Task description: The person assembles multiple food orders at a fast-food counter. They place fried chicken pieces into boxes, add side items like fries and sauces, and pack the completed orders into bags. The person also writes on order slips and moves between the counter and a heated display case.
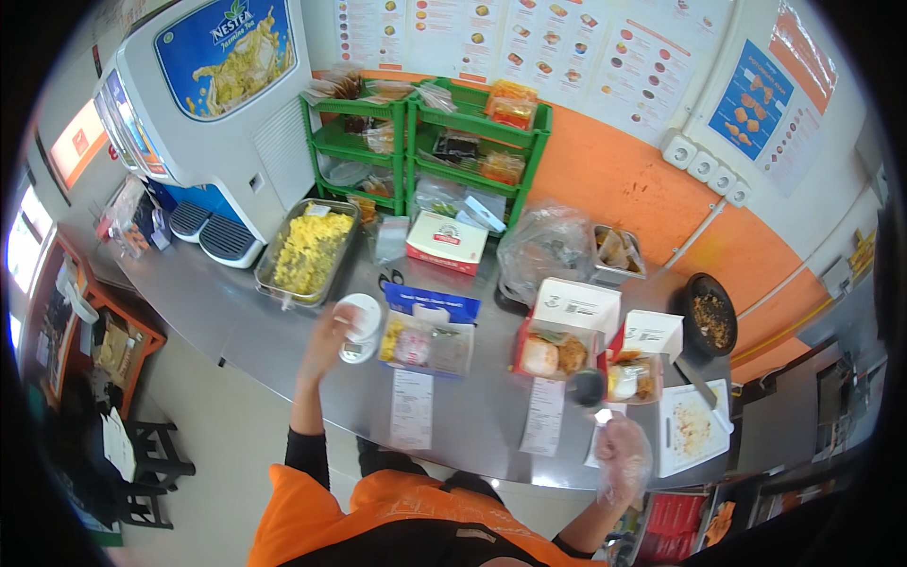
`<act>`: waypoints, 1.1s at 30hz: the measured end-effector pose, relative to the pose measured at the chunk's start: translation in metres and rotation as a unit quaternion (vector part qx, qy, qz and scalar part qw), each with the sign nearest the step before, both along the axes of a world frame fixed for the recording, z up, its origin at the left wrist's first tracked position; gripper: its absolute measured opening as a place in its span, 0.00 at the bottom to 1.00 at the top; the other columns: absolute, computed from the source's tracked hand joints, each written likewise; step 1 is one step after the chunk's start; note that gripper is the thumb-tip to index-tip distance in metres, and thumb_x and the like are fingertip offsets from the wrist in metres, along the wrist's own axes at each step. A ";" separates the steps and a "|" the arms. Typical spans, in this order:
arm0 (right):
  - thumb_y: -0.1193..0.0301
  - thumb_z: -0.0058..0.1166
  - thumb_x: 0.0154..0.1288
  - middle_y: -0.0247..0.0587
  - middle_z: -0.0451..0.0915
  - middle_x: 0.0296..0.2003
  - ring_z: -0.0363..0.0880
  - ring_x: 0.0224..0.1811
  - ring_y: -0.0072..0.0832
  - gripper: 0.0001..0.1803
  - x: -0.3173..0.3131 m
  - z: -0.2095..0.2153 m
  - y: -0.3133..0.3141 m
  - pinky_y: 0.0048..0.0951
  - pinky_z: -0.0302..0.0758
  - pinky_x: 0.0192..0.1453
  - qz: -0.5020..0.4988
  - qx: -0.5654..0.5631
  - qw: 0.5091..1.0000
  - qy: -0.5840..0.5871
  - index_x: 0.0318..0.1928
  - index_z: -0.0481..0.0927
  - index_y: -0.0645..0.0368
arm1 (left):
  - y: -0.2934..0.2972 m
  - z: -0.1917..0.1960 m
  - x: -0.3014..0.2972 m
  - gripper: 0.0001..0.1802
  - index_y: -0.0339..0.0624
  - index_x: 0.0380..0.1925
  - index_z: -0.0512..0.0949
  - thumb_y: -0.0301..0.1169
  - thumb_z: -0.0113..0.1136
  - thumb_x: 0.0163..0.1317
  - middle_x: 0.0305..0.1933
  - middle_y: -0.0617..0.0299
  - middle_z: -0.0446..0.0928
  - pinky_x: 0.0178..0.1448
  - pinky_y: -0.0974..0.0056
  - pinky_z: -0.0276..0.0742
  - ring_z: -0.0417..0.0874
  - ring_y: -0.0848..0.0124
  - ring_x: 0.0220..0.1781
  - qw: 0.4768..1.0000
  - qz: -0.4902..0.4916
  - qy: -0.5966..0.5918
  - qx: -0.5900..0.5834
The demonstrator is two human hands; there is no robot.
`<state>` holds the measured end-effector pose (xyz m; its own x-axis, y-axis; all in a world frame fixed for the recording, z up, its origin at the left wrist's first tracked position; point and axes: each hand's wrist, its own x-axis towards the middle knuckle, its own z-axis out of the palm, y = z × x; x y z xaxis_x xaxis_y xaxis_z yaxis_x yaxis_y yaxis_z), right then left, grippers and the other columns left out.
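Observation:
My bare left hand (324,346) is at the edge of a small white kitchen scale (359,352) with a round top; the fingers are blurred, so their grip is unclear. My right hand (624,461), in a clear plastic glove, is closed on the handle of what looks like a small ladle (586,387) with a dark round bowl. The ladle hovers before two open red-and-white boxes: one box (576,304) has rice and a browned, breaded piece, the smaller box (654,331) rice and brown food. Beside the scale stands an open blue box (439,304) with rice and yellow pieces.
Paper slips (412,411) lie before the boxes. A steel tray of yellow food (310,253), a closed box (446,241) and green racks (408,146) stand behind. At right are a black bowl (709,317) and a knife (701,389) on a white cutting board (680,458).

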<state>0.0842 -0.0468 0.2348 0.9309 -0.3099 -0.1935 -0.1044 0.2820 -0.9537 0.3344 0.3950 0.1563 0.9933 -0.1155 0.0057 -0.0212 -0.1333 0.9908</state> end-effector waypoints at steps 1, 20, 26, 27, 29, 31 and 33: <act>0.65 0.56 0.66 0.30 0.70 0.26 0.65 0.24 0.17 0.19 0.013 -0.021 0.034 0.18 0.64 0.27 -0.037 -0.022 0.999 -0.007 0.51 0.76 0.68 | 0.038 -0.020 0.025 0.17 0.39 0.46 0.75 0.35 0.61 0.59 0.48 0.55 0.75 0.44 0.60 0.75 0.76 0.60 0.48 0.958 0.200 -0.106 0.177; 0.63 0.36 0.70 0.60 0.80 0.42 0.78 0.48 0.52 0.22 0.388 -0.179 0.490 0.44 0.72 0.56 0.090 -0.377 0.922 0.022 0.52 0.74 0.67 | 0.177 -0.115 0.118 0.07 0.36 0.39 0.71 0.29 0.47 0.72 0.34 0.61 0.74 0.36 0.70 0.78 0.77 0.76 0.31 0.987 0.107 -0.116 0.032; 0.69 0.40 0.67 0.62 0.77 0.47 0.78 0.50 0.52 0.22 0.356 -0.118 0.481 0.41 0.76 0.52 0.098 -0.271 0.949 0.125 0.58 0.68 0.67 | 0.201 -0.115 0.120 0.08 0.38 0.39 0.70 0.32 0.47 0.73 0.33 0.64 0.72 0.34 0.72 0.77 0.77 0.77 0.30 0.984 0.162 -0.077 -0.017; 0.67 0.40 0.67 0.60 0.78 0.44 0.79 0.46 0.51 0.22 0.364 -0.143 0.481 0.43 0.76 0.49 0.065 -0.325 0.938 0.105 0.58 0.67 0.67 | 0.189 -0.102 0.123 0.08 0.38 0.39 0.70 0.32 0.47 0.73 0.32 0.64 0.72 0.33 0.72 0.76 0.77 0.77 0.30 0.988 0.130 -0.082 -0.011; 0.63 0.41 0.69 0.58 0.79 0.39 0.81 0.40 0.49 0.23 0.376 -0.160 0.487 0.47 0.77 0.43 0.024 -0.434 0.898 0.068 0.58 0.67 0.66 | 0.182 -0.090 0.120 0.08 0.37 0.38 0.71 0.31 0.48 0.72 0.32 0.63 0.73 0.33 0.71 0.76 0.78 0.76 0.31 0.991 0.079 -0.103 0.043; 0.63 0.41 0.69 0.57 0.78 0.41 0.81 0.41 0.50 0.23 0.368 -0.150 0.480 0.47 0.77 0.45 0.069 -0.455 0.880 0.117 0.59 0.66 0.64 | 0.182 -0.090 0.116 0.08 0.36 0.37 0.72 0.31 0.49 0.71 0.31 0.62 0.75 0.32 0.69 0.75 0.79 0.74 0.31 0.980 0.017 -0.143 0.135; 0.63 0.42 0.69 0.57 0.78 0.42 0.80 0.43 0.50 0.23 0.340 -0.106 0.478 0.47 0.76 0.47 0.092 -0.518 0.842 0.123 0.58 0.65 0.64 | 0.180 -0.090 0.107 0.08 0.36 0.38 0.73 0.31 0.51 0.69 0.33 0.59 0.78 0.33 0.67 0.76 0.81 0.70 0.32 0.954 -0.015 -0.188 0.235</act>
